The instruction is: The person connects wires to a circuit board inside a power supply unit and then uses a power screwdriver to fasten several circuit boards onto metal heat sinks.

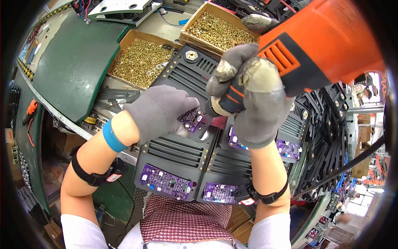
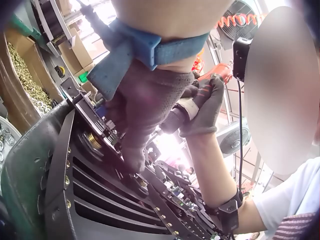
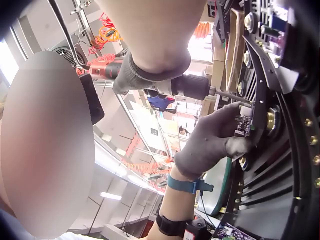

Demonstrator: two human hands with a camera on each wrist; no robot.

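Note:
My gloved left hand holds a small purple circuit board by its edges over a black slotted panel. My gloved right hand grips an orange electric screwdriver around its dark front end. In the right wrist view, the chuck carries a thin bit that points at the top end of the board, close by the left fingertips. Below the hands in the head view, more purple boards lie on the panels. The left wrist view shows the left fingers reaching down to the panel.
Two cardboard boxes of small brass parts, one at the left and one at the back, stand beyond the panels. A dark green mat covers the left side. Stacked black panels crowd the right, and a red-handled tool hangs at the left edge.

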